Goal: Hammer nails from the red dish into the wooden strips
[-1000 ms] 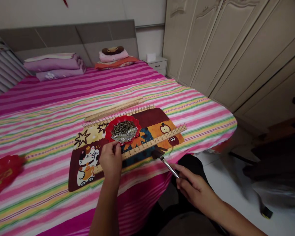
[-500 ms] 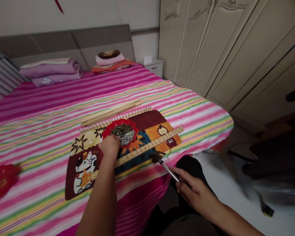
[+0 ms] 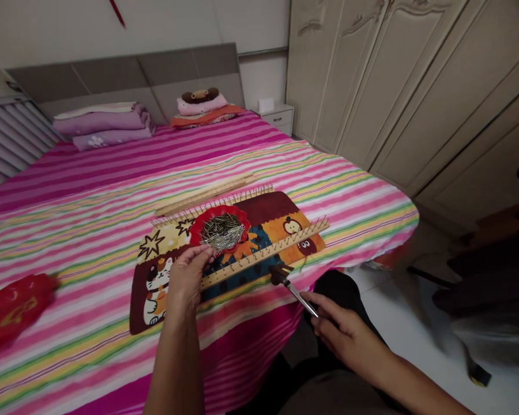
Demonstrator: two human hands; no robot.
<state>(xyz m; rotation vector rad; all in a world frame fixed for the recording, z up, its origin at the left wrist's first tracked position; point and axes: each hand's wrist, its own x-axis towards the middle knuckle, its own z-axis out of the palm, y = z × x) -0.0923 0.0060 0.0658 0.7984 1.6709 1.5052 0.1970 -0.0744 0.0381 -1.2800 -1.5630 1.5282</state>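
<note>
A claw hammer [image 3: 300, 300] with a shiny metal handle is gripped in my right hand [image 3: 339, 331], its dark head over the front edge of the mat. My left hand [image 3: 190, 271] pinches thumb and fingers together at the near rim of a red scalloped bowl [image 3: 195, 230]; whatever lies between the fingertips is too small to make out. Loose nails [image 3: 225, 230] fill the bowl. In front of it, a wooden strip [image 3: 266, 253] carries a row of upright nails, its left end beside my left hand. Beneath both lies a patterned mat [image 3: 259, 207] with cartoon figures.
Behind the bowl runs another nail-studded strip [image 3: 216, 202], with bare-looking wooden strips [image 3: 203, 193] beyond it. A red plastic bag [image 3: 17, 311] rests at the left on the striped bedspread [image 3: 90, 230]. Folded bedding [image 3: 108, 124] is near the headboard; wardrobes [image 3: 350, 75] stand at right.
My left hand has drawn back from the nails in the bowl to its near rim, fingers pinched. The hammer stays in my right hand, nearly still. The view has shifted slightly.
</note>
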